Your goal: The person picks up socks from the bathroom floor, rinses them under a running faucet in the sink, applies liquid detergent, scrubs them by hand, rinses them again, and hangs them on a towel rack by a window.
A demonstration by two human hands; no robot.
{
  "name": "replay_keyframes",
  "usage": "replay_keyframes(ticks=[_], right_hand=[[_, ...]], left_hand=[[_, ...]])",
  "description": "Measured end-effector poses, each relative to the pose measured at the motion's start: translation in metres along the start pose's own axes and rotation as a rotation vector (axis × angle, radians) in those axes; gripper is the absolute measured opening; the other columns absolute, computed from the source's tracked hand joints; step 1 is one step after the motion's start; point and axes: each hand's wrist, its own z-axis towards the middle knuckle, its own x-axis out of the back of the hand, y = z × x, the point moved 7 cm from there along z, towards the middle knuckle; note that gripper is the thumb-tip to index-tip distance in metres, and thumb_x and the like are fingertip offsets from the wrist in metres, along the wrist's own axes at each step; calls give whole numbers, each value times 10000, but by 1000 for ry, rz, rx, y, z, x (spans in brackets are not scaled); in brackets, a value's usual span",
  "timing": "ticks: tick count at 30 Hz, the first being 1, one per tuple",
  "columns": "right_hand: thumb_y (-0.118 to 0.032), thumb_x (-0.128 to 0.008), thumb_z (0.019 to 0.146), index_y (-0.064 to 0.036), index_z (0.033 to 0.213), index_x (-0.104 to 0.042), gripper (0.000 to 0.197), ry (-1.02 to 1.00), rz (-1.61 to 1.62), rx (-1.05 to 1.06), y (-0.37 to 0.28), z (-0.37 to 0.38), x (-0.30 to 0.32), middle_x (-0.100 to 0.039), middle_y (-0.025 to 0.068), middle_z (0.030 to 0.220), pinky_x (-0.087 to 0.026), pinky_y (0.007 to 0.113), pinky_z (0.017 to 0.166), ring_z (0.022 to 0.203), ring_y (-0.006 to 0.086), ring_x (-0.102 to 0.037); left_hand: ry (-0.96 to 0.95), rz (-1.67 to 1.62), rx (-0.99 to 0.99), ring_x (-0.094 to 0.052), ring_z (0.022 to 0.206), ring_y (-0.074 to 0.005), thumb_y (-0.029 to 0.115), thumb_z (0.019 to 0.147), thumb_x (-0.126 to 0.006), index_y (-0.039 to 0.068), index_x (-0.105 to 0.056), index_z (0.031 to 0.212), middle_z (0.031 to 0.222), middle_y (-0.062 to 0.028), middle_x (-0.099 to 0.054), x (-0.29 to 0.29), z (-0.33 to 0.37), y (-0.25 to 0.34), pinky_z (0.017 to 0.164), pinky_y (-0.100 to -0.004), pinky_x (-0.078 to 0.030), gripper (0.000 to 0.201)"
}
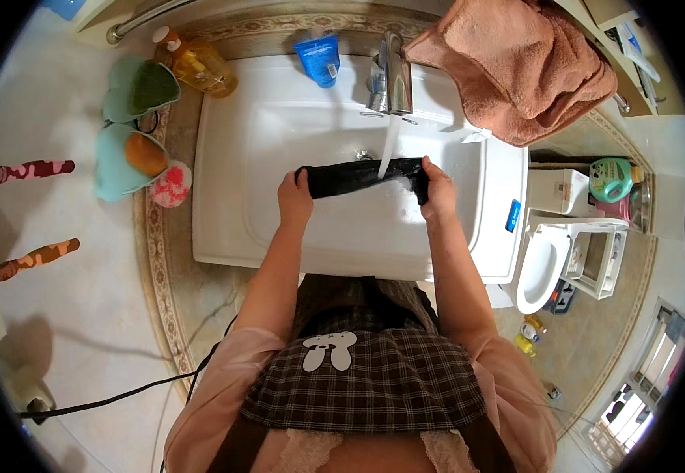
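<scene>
A long, narrow black cloth (pixel 342 180) is stretched between my hands over the white sink (pixel 271 244). It looks wet, and its exact kind does not show. My left hand (pixel 296 195) is closed on its left end. The other end, which hangs down a little, is gripped by my right hand (pixel 439 191). From the chrome faucet (pixel 399 79) a stream of water (pixel 390 146) falls onto the cloth, right of its middle. Part of the drain (pixel 365 154) shows just behind the cloth.
On the sink's back rim stands a blue tube (pixel 320 61); a brown towel (pixel 516 71) hangs at the back right. An amber pump bottle (pixel 203 69) and teal soap holders (pixel 121 169) are at the left. A toilet (pixel 537 272) stands to the right.
</scene>
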Motion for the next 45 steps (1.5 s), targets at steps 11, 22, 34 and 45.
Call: replay_keyframes(ticks=[11, 22, 34, 45], right_hand=[[-207, -557, 863, -15, 881, -577, 195, -122, 0, -239, 17, -5, -9, -592, 54, 749, -401, 243, 495, 600, 131, -528], [84, -502, 690, 46, 1119, -512, 431, -684, 299, -208, -33, -51, -69, -514, 159, 1176, -414, 294, 877, 1015, 206, -517], [66, -495, 781, 36, 1129, -517, 350, -547, 179, -75, -37, -53, -73, -560, 91, 1065, -453, 253, 828, 932, 147, -546], [73, -399, 737, 34, 1074, -533, 365, -523, 139, 33, -40, -50, -72, -576, 104, 1018, -449, 282, 816, 902, 167, -547]], left_hand=[[104, -1286, 536, -597, 768, -166, 349, 930, -410, 2, -516, 994, 894, -105, -569, -9, 8, -35, 634, -277, -494, 368], [-197, -192, -439, -577, 807, -186, 185, 741, -692, -11, -538, 986, 909, -98, -606, -29, -23, 82, 708, -288, -462, 350], [-90, -148, -545, -550, 750, -193, 144, 730, -675, -11, -524, 922, 825, -103, -568, -32, -36, 126, 690, -307, -444, 290], [-64, -239, -554, -456, 554, -93, 122, 731, -699, 23, -544, 771, 714, -35, -563, -24, -45, 146, 450, -224, -362, 188]])
